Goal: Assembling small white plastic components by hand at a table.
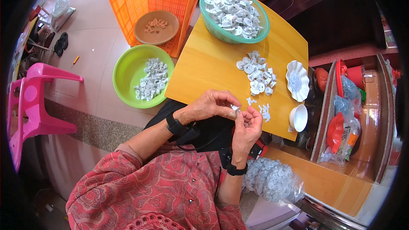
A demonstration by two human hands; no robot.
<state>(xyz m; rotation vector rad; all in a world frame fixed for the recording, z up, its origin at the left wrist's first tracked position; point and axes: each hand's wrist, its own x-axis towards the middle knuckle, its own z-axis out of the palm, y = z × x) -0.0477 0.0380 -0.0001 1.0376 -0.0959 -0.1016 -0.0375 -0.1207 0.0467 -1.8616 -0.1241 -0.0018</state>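
Observation:
My left hand pinches a small white plastic part between thumb and fingertips, just off the near edge of the yellow table. From the other side, the thumb and forefinger of my right hand close on the same part; its far side is hidden by the fingers. A loose heap of similar white plastic parts lies on the tabletop beyond my hands. Closer to my right hand are several thin small white pieces.
A teal basket heaped with white parts stands at the table's far end. At right are a scalloped white dish and a white cup. Left stand a green basin, an orange crate holding a brown bowl, and a pink chair.

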